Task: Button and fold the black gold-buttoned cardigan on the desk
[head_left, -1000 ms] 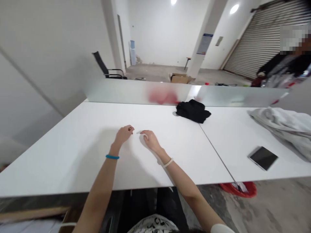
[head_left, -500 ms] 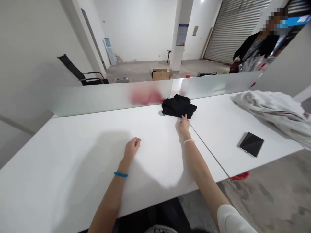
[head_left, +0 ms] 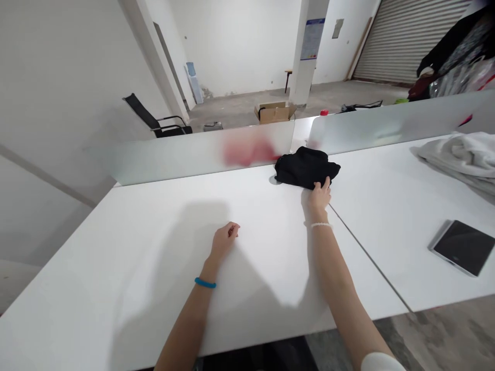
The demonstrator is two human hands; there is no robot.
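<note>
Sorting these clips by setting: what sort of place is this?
Probably a bare, half-fitted office or workshop unit: long white desks with frosted dividers, a concrete floor and a roller shutter. The right hand touches a black garment.

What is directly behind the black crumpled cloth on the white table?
Behind the black crumpled cloth stands a frosted divider panel showing a blurred red shape. What that shape is cannot be told. The right hand touches the cloth's near edge.
</note>
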